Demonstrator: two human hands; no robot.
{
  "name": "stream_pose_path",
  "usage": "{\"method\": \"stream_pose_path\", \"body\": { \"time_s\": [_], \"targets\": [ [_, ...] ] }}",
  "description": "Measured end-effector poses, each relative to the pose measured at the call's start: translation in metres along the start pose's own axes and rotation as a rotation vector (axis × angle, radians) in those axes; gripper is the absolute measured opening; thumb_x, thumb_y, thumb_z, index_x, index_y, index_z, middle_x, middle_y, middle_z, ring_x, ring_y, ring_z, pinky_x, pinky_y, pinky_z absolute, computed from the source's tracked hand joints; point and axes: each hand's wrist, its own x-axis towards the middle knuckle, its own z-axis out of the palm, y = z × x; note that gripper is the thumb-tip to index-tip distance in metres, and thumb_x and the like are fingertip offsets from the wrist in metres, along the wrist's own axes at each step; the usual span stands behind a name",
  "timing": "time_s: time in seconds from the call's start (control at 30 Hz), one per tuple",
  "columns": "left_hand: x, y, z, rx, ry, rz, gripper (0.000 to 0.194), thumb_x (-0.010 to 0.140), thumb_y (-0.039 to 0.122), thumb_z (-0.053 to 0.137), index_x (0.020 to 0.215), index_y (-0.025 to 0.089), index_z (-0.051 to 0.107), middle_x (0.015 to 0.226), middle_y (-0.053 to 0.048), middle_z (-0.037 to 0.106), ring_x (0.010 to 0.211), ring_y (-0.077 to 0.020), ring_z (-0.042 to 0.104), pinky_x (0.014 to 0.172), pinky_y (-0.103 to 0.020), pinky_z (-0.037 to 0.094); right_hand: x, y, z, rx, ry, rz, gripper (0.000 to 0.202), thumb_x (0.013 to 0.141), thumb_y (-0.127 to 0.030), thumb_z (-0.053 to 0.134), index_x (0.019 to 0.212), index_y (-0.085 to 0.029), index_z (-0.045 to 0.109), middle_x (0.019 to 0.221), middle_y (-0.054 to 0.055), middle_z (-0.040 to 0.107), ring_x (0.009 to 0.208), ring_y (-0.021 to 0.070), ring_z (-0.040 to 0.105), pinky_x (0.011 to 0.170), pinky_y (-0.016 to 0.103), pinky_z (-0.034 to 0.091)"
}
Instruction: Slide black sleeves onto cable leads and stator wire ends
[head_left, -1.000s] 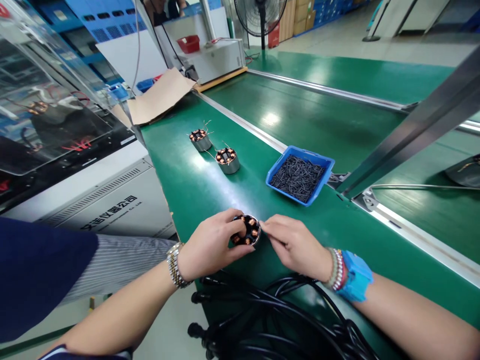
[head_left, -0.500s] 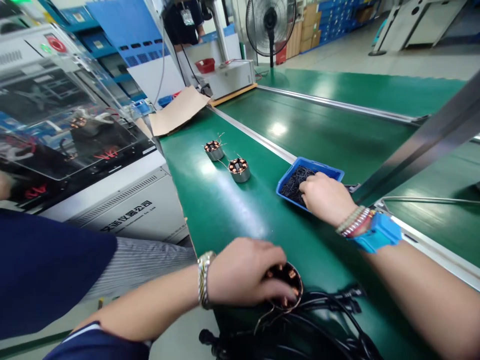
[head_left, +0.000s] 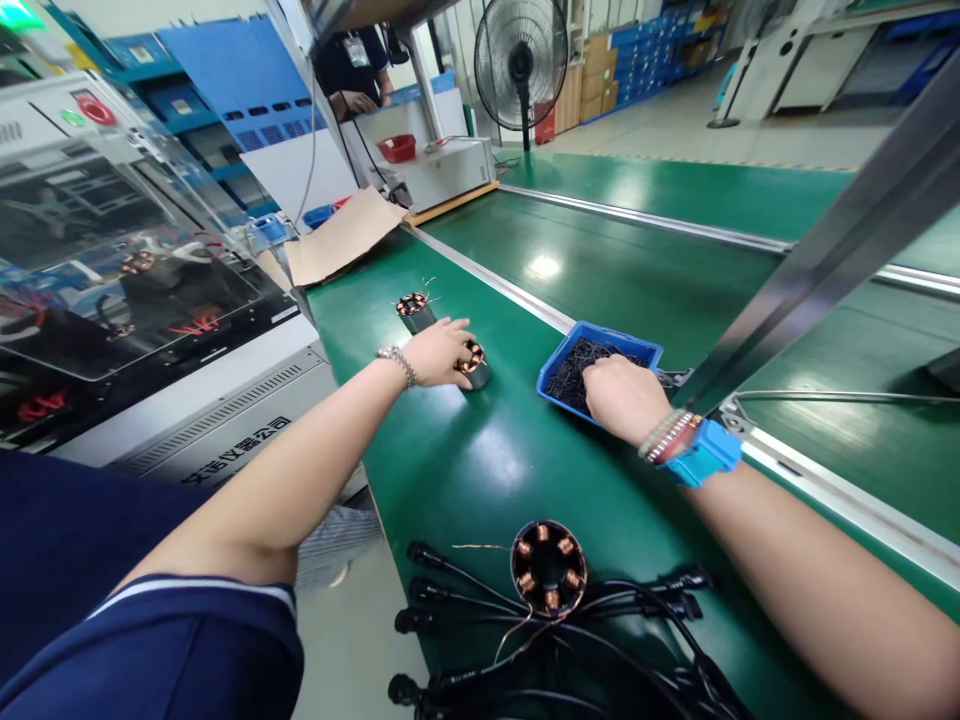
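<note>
My left hand [head_left: 437, 353] reaches over the nearer of two motor stators [head_left: 474, 366] on the green bench, its fingers apart and touching that stator's rim. Just behind stands the other stator [head_left: 414, 312], with thin copper wire ends sticking up. My right hand [head_left: 624, 396] dips into a blue bin [head_left: 550, 398] of thin black pieces [head_left: 576, 368]. Its fingers are bent together, and their tips are hidden among the pieces. Close to me, a third stator [head_left: 549, 568] with copper coils rests against black cables [head_left: 637, 640], its loose wires trailing left and down.
A metal post [head_left: 795, 250] slants up at the right, beyond my right forearm. Left of the bench stands a white test machine [head_left: 225, 440] with a clear cover. Cardboard [head_left: 345, 235] lies at the far end, near a co-worker [head_left: 352, 75] and a fan [head_left: 520, 62].
My left hand has let go of the near stator, leaving it by the cables, and moved forward to the stators farther up the bench. My right hand stays in the blue bin.
</note>
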Motion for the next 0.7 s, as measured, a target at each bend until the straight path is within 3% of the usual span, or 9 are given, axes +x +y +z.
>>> {"method": "stream_pose_path", "body": {
  "time_s": [0.07, 0.13, 0.23, 0.33, 0.5, 0.6, 0.7],
  "targets": [
    [-0.018, 0.028, -0.005, -0.075, -0.011, -0.016, 0.04, 0.071, 0.05, 0.052, 0.085, 0.014, 0.062, 0.096, -0.012, 0.056, 0.093, -0.0249, 0.052, 0.082, -0.036, 0.039, -0.001, 0.003, 0.0, 0.022, 0.048, 0.006, 0.022, 0.076, -0.013, 0.039, 0.074, -0.01, 0.061, 0.081, 0.015, 0.061, 0.08, 0.0245, 0.054, 0.06, 0.03, 0.041],
    [-0.04, 0.059, -0.008, -0.174, 0.01, -0.065, 0.04, 0.074, 0.047, 0.05, 0.094, 0.014, 0.058, 0.095, -0.012, 0.054, 0.077, -0.0197, 0.056, 0.069, -0.031, 0.043, -0.004, 0.005, -0.003, 0.07, 0.112, 0.023, 0.02, 0.075, -0.013, 0.04, 0.071, -0.01, 0.06, 0.078, 0.013, 0.061, 0.076, 0.0231, 0.055, 0.06, 0.03, 0.04],
    [-0.069, 0.098, -0.008, -0.301, 0.056, -0.053, 0.038, 0.074, 0.04, 0.052, 0.101, 0.015, 0.052, 0.098, -0.01, 0.053, 0.076, -0.0182, 0.056, 0.064, -0.028, 0.044, -0.014, 0.001, -0.011, 0.287, 0.2, 0.017, 0.014, 0.07, -0.012, 0.045, 0.066, -0.012, 0.058, 0.067, 0.008, 0.06, 0.063, 0.0172, 0.055, 0.06, 0.028, 0.04],
    [-0.086, 0.125, -0.005, -0.357, 0.096, -0.143, 0.047, 0.071, 0.045, 0.055, 0.106, 0.014, 0.046, 0.088, -0.007, 0.055, 0.073, -0.0198, 0.056, 0.059, -0.029, 0.044, -0.028, -0.013, -0.011, 0.731, 0.207, -0.019, 0.01, 0.068, -0.012, 0.049, 0.072, -0.014, 0.058, 0.062, 0.002, 0.058, 0.056, 0.0117, 0.052, 0.057, 0.024, 0.04],
    [-0.088, 0.143, 0.0, -0.297, 0.156, -0.289, 0.059, 0.073, 0.051, 0.05, 0.12, 0.02, 0.035, 0.086, -0.007, 0.055, 0.063, -0.019, 0.057, 0.049, -0.028, 0.041, -0.044, -0.041, 0.016, 1.493, -0.098, 0.177, 0.012, 0.07, -0.023, 0.054, 0.075, -0.014, 0.058, 0.063, 0.002, 0.061, 0.053, 0.0099, 0.054, 0.055, 0.024, 0.044],
    [-0.086, 0.146, 0.0, -0.264, 0.163, -0.316, 0.057, 0.073, 0.053, 0.05, 0.119, 0.022, 0.038, 0.084, -0.006, 0.055, 0.06, -0.019, 0.057, 0.047, -0.028, 0.04, -0.044, -0.046, 0.029, 1.762, -0.134, 0.263, 0.015, 0.067, -0.026, 0.059, 0.076, -0.013, 0.059, 0.069, 0.004, 0.064, 0.059, 0.0102, 0.058, 0.059, 0.024, 0.046],
    [-0.086, 0.146, -0.001, -0.258, 0.168, -0.32, 0.057, 0.072, 0.053, 0.051, 0.118, 0.022, 0.039, 0.083, -0.005, 0.056, 0.059, -0.0191, 0.057, 0.046, -0.028, 0.04, -0.043, -0.046, 0.032, 1.843, -0.131, 0.253, 0.016, 0.067, -0.025, 0.062, 0.076, -0.012, 0.06, 0.07, 0.004, 0.065, 0.06, 0.0093, 0.058, 0.06, 0.023, 0.046]
  ]
}}
